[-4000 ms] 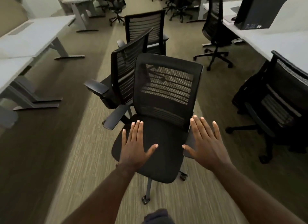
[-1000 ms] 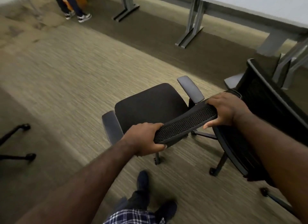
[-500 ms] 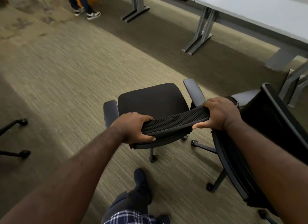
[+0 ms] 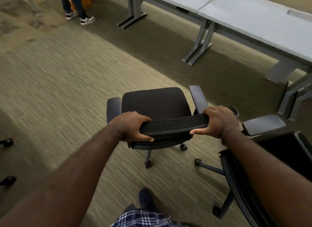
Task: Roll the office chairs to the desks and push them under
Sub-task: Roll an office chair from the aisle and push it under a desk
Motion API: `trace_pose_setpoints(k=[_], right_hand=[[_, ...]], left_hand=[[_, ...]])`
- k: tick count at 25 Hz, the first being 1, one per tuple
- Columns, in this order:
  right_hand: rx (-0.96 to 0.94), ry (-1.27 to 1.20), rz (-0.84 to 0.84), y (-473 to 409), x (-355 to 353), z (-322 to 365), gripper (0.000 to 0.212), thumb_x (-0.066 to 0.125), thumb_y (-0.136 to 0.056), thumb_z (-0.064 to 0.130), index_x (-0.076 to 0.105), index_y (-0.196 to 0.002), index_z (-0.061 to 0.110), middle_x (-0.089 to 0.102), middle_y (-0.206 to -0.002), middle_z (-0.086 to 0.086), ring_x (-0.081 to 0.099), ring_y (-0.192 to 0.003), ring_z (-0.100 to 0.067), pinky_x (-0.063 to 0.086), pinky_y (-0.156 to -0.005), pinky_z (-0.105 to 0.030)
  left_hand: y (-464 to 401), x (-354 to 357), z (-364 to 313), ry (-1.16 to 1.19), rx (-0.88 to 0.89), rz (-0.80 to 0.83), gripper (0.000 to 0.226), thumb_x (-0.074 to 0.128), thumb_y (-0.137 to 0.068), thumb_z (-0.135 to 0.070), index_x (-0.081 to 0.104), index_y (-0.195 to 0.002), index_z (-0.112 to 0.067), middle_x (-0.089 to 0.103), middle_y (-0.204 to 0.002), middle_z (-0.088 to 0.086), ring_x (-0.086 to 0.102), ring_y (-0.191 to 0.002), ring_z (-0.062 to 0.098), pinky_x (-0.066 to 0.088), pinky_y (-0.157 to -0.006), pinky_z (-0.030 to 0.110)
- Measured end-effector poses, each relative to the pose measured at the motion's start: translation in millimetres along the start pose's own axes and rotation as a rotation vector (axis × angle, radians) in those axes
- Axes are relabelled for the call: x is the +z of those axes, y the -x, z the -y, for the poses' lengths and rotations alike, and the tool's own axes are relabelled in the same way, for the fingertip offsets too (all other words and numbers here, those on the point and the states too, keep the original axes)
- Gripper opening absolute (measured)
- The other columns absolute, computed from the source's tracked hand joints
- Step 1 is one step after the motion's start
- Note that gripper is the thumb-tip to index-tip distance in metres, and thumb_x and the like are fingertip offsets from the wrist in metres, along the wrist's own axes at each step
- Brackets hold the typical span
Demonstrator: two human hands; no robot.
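Both the left hand [image 4: 133, 127] and right hand [image 4: 217, 121] are gripping, fingers wrapped tight, the chair [image 4: 153, 101] backrest's top edge, desks [image 4: 249, 18] standing ahead.

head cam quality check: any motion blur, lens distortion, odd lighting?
Head view: carpet on the left smears with motion blur, while the left hand, right hand and chair they grip stay fairly sharp. Wide-angle bending shows in the desks and forearms near the edges. Light is soft and even, with a darker band under the desks and no glare.
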State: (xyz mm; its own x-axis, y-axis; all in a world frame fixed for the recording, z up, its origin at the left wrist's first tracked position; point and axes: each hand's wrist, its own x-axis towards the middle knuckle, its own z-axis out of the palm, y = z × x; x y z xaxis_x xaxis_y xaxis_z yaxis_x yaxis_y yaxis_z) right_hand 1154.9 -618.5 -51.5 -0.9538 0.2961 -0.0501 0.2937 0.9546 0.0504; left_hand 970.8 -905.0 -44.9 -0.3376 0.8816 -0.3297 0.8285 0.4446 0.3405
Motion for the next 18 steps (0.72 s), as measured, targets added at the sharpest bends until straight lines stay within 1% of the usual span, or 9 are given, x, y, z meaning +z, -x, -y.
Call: trace_pose_setpoints(k=[3,5,8,10,11,13,15,16,18], right_hand=[[-0.012,-0.011,-0.012,-42.4,-4.3,5.1,0.101,0.02,-0.045,0.11,0.059,-0.081,0.024,0.053,-0.076,0.006,0.049,-0.071,-0.016,0.038,-0.069,-0.033],[-0.018,-0.016,-0.025,-83.0,-3.6,7.0,0.098,0.021,-0.046,0.11,0.057,-0.077,0.024,0.054,-0.074,0.005,0.049,-0.069,-0.017,0.038,-0.067,-0.034],[-0.039,-0.069,-0.01,-143.8,-5.4,3.8,0.093,0.027,-0.049,0.108,0.057,-0.082,0.027,0.055,-0.077,0.007,0.051,-0.074,-0.016,0.042,-0.068,-0.035],[-0.099,-0.13,0.039,-183.9,-7.3,-6.7,0.087,0.03,-0.054,0.106,0.055,-0.088,0.03,0.054,-0.081,0.01,0.05,-0.075,-0.013,0.039,-0.064,-0.033],[-0.131,-0.148,0.059,-205.7,-8.8,-13.5,0.085,0.03,-0.057,0.105,0.055,-0.09,0.031,0.052,-0.081,0.012,0.049,-0.075,-0.011,0.036,-0.061,-0.031],[-0.172,-0.147,0.044,-244.5,-9.6,-23.5,0.085,0.027,-0.06,0.104,0.056,-0.092,0.031,0.049,-0.078,0.014,0.048,-0.072,-0.011,0.032,-0.057,-0.029],[-0.17,-0.108,0.0,-285.1,-9.3,-28.7,0.086,0.024,-0.06,0.104,0.057,-0.088,0.03,0.051,-0.076,0.012,0.05,-0.07,-0.012,0.036,-0.056,-0.03],[-0.164,-0.092,-0.018,-306.1,-9.2,-29.9,0.086,0.024,-0.059,0.104,0.057,-0.086,0.029,0.053,-0.075,0.01,0.051,-0.069,-0.013,0.039,-0.056,-0.031],[-0.164,-0.081,-0.043,-340.2,-8.0,-30.7,0.087,0.023,-0.059,0.105,0.057,-0.082,0.028,0.054,-0.073,0.009,0.051,-0.067,-0.013,0.042,-0.056,-0.032]], left_hand=[[-21.2,-16.9,33.6,-0.023,0.011,-0.045,0.086,0.057,-0.068,-0.08,0.051,-0.137,-0.029,0.068,-0.117,-0.007,0.063,-0.1,0.013,0.052,-0.083,0.032],[-40.0,-32.5,63.4,-0.045,-0.01,-0.104,0.085,0.058,-0.069,-0.079,0.051,-0.138,-0.03,0.069,-0.118,-0.006,0.063,-0.103,0.015,0.051,-0.081,0.031],[-67.8,-58.0,101.5,-0.028,-0.057,-0.165,0.082,0.062,-0.071,-0.077,0.051,-0.139,-0.032,0.068,-0.119,-0.005,0.063,-0.106,0.016,0.051,-0.083,0.033],[-87.4,-77.6,125.2,-0.014,-0.095,-0.166,0.083,0.061,-0.07,-0.079,0.052,-0.137,-0.032,0.069,-0.116,-0.006,0.064,-0.105,0.016,0.052,-0.084,0.035],[-99.6,-88.0,137.8,-0.015,-0.114,-0.166,0.084,0.057,-0.068,-0.083,0.053,-0.135,-0.032,0.069,-0.113,-0.007,0.064,-0.101,0.016,0.053,-0.082,0.036],[-119.0,-104.0,159.9,-0.06,-0.155,-0.187,0.093,0.042,-0.061,-0.095,0.056,-0.128,-0.033,0.068,-0.11,-0.009,0.064,-0.095,0.015,0.053,-0.077,0.037],[-139.9,-118.2,179.1,-0.11,-0.206,-0.259,0.103,0.03,-0.057,-0.099,0.056,-0.128,-0.029,0.068,-0.113,-0.007,0.064,-0.096,0.017,0.053,-0.077,0.037],[-152.5,-124.4,187.5,-0.13,-0.23,-0.302,0.106,0.028,-0.057,-0.1,0.057,-0.128,-0.026,0.068,-0.113,-0.005,0.064,-0.097,0.019,0.052,-0.078,0.036],[-175.5,-134.6,199.6,-0.165,-0.285,-0.386,0.107,0.027,-0.057,-0.102,0.063,-0.12,-0.023,0.07,-0.103,-0.003,0.064,-0.09,0.02,0.051,-0.074,0.035]])
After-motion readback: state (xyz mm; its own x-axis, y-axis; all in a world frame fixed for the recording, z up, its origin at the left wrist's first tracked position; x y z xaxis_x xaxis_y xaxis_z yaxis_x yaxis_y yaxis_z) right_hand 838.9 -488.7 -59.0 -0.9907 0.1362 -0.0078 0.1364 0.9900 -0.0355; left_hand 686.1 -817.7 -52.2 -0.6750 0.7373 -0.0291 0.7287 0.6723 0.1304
